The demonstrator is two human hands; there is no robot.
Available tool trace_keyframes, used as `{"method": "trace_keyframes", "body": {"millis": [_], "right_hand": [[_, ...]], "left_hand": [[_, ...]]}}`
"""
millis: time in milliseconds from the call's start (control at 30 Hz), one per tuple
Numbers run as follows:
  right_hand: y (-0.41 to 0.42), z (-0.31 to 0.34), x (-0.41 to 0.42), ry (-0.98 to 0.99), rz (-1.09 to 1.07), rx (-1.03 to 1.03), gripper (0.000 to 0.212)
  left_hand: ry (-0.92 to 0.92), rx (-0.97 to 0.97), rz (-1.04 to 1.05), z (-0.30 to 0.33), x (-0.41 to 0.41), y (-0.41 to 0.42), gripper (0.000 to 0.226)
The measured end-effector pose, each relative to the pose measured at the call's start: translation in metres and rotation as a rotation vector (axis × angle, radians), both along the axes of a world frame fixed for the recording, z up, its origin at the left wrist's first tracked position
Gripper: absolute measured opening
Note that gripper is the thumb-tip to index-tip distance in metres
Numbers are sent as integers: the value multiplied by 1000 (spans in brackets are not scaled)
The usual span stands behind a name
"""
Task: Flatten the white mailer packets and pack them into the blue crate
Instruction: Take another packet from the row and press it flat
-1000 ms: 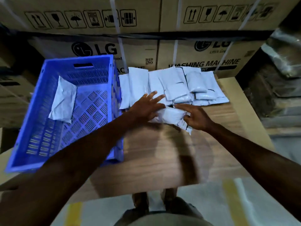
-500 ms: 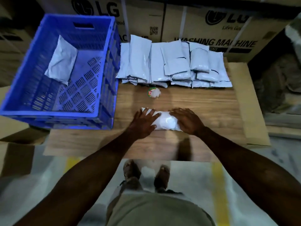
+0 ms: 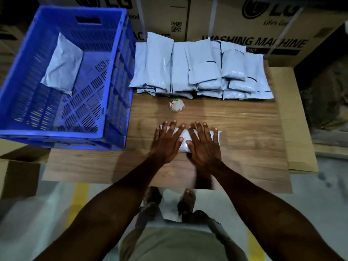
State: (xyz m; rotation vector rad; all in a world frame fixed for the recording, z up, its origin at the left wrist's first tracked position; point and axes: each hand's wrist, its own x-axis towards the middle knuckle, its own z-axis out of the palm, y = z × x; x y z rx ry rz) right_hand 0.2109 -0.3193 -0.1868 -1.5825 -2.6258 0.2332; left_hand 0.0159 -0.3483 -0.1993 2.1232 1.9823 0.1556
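Behind everything: stacked cardboard boxes (image 3: 244,25) printed LG / WASHING MACHINE, standing against the far edge of your work surface.

Wooden tabletop (image 3: 244,147) runs across the middle of the view, with a cardboard sheet (image 3: 297,119) under its right side.

Blue crate (image 3: 116,76) sits on the left end of the table, slotted walls and floor. One white packet in the crate (image 3: 62,65) lies at the far-left of its floor, leaning up against the left wall.

Pile of white mailer packets (image 3: 199,66) is at the far side of the table, just right of the crate, overlapping in rows, back edge against the boxes.

Packet under your hands (image 3: 183,143) lies flat on the wood near the front-middle of the table, well apart from the pile, long side running left-right. Its right end sticks out past your right hand.

Your left hand (image 3: 165,142) is palm-down on the left half, fingers straight and spread. Your right hand (image 3: 204,144) is the same on the right half. Both press flat; neither grasps anything. Thumbs nearly meet over the middle.

Small round sticker (image 3: 176,105), red/green, partly blurred, sits on the wood between the pile and your hands.
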Motion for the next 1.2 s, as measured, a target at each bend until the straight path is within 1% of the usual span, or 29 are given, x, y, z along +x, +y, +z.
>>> {"method": "trace_keyframes", "body": {"millis": [167,267,433,633,967,1200], "right_hand": [[0,-8,0,-14,-8,60,59],[-3,-12,0,-4,-4,81,59],[-3,-17,-1,-17,2,107,58],[2,-20,-3,-53,-5,73,61],[4,-26,-5,-78,-3,55,61],[2,-25,-5,-45,-3,33,60]], "left_hand": [[-4,66,13,-7,4,-2,55],[-24,54,13,-12,3,-4,55],[-6,65,27,-16,5,-4,55],[29,80,23,-17,6,-2,55],[21,25,32,-17,8,1,56],[14,18,31,-18,8,0,55]]}}
